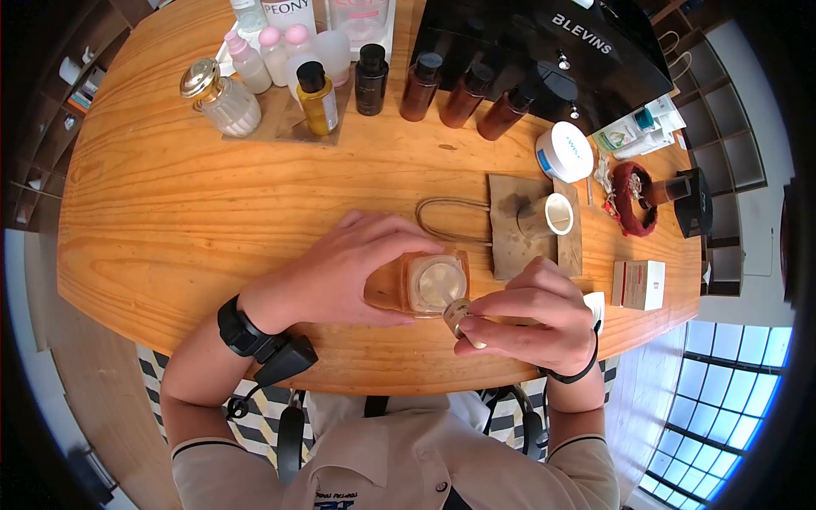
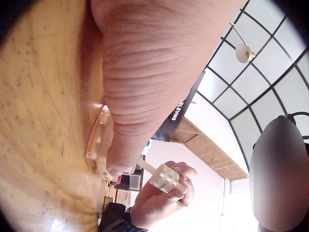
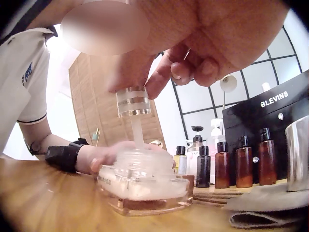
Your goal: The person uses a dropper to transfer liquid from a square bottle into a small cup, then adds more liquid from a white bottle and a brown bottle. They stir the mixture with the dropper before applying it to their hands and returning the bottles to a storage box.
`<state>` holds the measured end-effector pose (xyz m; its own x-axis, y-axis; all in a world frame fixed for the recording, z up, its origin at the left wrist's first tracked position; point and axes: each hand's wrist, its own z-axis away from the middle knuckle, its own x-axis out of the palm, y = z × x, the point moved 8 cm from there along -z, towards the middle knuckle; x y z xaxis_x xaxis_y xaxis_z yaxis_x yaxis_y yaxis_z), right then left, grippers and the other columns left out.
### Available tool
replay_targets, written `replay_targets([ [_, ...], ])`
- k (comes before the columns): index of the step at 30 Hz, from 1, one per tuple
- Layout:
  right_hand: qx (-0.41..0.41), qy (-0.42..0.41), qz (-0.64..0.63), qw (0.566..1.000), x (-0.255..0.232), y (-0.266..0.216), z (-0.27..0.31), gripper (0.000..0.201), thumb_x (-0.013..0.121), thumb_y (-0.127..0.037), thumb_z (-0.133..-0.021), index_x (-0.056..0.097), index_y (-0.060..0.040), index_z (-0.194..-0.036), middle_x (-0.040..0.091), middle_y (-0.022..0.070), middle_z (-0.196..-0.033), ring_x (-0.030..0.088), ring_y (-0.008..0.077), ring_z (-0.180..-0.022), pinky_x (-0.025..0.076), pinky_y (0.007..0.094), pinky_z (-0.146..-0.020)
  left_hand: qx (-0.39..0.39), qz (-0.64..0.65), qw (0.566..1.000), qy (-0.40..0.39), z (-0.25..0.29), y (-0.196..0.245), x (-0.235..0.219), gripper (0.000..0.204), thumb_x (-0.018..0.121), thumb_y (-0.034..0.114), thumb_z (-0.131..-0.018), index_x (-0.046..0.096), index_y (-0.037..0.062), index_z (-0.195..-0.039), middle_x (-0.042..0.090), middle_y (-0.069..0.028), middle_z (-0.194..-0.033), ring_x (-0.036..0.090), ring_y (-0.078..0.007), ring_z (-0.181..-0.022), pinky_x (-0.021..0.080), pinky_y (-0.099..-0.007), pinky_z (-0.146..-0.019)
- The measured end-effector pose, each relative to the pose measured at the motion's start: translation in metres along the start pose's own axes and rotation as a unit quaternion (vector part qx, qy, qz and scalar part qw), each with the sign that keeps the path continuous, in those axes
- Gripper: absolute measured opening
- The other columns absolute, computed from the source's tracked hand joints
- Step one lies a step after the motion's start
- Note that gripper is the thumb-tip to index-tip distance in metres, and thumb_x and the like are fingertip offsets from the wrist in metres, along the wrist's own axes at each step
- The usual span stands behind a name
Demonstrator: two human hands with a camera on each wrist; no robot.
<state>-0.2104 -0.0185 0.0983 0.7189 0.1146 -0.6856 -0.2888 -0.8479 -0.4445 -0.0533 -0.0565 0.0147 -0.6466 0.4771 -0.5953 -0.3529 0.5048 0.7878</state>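
Note:
A square clear glass jar with a round neck stands on the table in front of the person. The left hand holds it from the side, fingers at the far edge and thumb at the near edge. Between thumb and fingers, the right hand pinches a dropper with a ringed gold-and-white collar. Its translucent pipette points down into the jar's mouth in the right wrist view, where pale contents show through the glass. The left wrist view shows the dropper tilted, its bulb end among the right fingers.
A flat brown paper bag lies beyond the right hand, a white-rimmed cup on it. Brown bottles stand before a black case. Back left are a gold-capped jar and several bottles. A small box sits right.

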Motion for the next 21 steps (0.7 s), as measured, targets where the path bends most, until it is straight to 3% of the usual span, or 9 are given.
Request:
replay_targets([
  [21, -0.002, 0.013, -0.005, 1.000, -0.0039, -0.0005, -0.0014, 0.031, 0.089, -0.021, -0.062, 0.078, -0.0101, -0.089, 0.069, -0.0029, -0.088, 0.052, 0.0136, -0.066, 0.039, 0.0267, -0.055, 0.000, 0.000, 1.000, 0.000, 0.0000, -0.0001, 0.0001, 0.072, 0.089, 0.031, -0.069, 0.060, 0.0163, -0.133, 0.058, -0.0059, -0.132, 0.052, -0.0286, -0.124, 0.037, -0.0424, -0.107],
])
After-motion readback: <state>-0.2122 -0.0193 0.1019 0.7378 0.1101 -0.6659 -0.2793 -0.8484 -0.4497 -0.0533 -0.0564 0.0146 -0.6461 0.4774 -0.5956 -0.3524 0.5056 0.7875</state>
